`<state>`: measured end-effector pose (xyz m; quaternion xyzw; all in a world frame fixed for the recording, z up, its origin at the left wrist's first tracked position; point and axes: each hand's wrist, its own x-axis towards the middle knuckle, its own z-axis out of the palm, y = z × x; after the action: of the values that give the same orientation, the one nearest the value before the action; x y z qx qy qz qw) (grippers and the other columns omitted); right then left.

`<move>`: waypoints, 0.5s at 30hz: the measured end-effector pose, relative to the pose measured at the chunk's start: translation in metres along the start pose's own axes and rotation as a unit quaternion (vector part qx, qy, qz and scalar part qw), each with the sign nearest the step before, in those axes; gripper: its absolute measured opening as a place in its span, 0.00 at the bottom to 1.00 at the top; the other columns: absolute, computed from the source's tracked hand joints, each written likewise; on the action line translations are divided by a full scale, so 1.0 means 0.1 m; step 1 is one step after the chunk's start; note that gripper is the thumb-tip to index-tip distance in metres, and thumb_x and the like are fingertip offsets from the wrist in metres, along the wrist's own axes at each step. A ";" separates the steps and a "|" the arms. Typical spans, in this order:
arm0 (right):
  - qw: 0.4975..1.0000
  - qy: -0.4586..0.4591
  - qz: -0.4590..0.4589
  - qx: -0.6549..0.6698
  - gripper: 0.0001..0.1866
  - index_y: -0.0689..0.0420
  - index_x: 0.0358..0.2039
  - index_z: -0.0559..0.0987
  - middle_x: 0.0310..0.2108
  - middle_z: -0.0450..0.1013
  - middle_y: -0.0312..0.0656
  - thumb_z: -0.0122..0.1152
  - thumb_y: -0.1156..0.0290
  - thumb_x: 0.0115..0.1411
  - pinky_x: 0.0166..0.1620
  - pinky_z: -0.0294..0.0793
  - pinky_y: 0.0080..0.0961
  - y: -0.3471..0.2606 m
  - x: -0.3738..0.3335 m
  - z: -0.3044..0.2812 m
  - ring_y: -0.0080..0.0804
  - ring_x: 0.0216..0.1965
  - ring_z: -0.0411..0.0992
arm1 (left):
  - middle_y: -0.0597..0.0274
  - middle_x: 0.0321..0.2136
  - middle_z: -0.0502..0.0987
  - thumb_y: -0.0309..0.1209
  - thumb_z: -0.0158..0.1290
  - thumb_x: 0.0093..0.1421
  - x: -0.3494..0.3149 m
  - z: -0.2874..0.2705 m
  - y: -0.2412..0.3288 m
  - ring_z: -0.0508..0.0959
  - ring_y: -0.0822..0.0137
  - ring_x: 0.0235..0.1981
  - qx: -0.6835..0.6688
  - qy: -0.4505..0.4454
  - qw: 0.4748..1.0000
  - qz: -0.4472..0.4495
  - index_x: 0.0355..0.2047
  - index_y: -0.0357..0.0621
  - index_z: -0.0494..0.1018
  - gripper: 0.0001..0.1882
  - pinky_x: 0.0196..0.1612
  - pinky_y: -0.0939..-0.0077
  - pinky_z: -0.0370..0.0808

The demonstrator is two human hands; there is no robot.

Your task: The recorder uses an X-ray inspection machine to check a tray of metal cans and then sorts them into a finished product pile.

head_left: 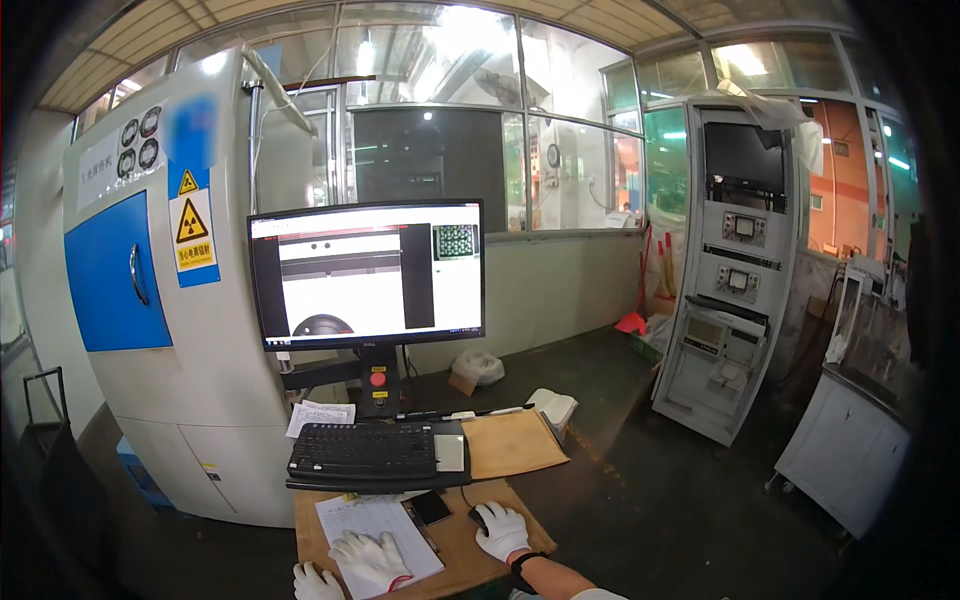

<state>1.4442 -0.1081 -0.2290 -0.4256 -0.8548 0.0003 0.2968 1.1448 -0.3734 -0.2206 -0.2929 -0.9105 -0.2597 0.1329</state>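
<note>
Two gloved hands are in view at the bottom edge, and we also catch a third white-gloved shape (316,583) at the lower left, cut off by the frame, so we cannot tell whose it is. Our right hand (502,530) lies over a dark mouse (479,517) on the wooden worktop (470,555); the mouse is mostly hidden under the glove, only its front end showing. Those fingers are curved down over it, held loosely together, touching it rather than pinching. Our left hand (368,558) rests flat on a sheet of paper (372,525) on a clipboard, fingers slightly spread and pressing on the page; the writing is too small for us to make out. Just beside the paper, between the two hands, lies a dark phone (431,507). Above it sits a black keyboard (365,450) on a tray, with a brown envelope (510,443) touching its right side. Behind stands a monitor (367,274) showing a grey picture and a small grid of dots, blurred for us. Left of it rises a large white cabinet (230,330) with a blue door (115,275) and yellow warning signs. Well apart on the right stands a grey instrument rack (735,270) with small screens, and a white cabinet (845,455) is partly cut off by the dark rim.
</note>
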 end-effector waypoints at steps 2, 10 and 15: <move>1.000 -0.002 0.002 -0.001 0.29 0.46 0.58 0.76 0.55 0.73 0.45 0.64 0.59 0.53 0.48 0.77 0.48 0.01 0.00 0.01 0.52 0.45 0.77 | 0.48 0.56 0.75 0.42 0.56 0.64 -0.01 0.02 -0.01 0.80 0.43 0.50 -0.001 0.007 1.000 0.001 0.52 0.44 0.75 0.20 0.49 0.48 0.79; 1.000 -0.020 0.019 -0.002 0.31 0.45 0.60 0.75 0.57 0.73 0.45 0.64 0.58 0.52 0.52 0.75 0.50 0.02 -0.02 0.03 0.54 0.48 0.75 | 0.49 0.56 0.75 0.42 0.54 0.64 0.00 0.03 -0.03 0.81 0.43 0.48 -0.003 0.001 1.000 0.003 0.51 0.44 0.75 0.19 0.48 0.47 0.79; 1.000 -0.017 0.008 -0.006 0.30 0.47 0.59 0.75 0.57 0.73 0.45 0.63 0.58 0.54 0.51 0.75 0.50 0.00 -0.01 0.01 0.53 0.47 0.76 | 0.49 0.56 0.75 0.42 0.54 0.64 0.00 0.04 -0.03 0.81 0.43 0.48 0.001 0.011 1.000 0.001 0.50 0.44 0.75 0.19 0.48 0.47 0.79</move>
<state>1.4441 -0.1081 -0.2301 -0.4336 -0.8564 0.0048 0.2801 1.1424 -0.3732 -0.2251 -0.2906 -0.9093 -0.2614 0.1431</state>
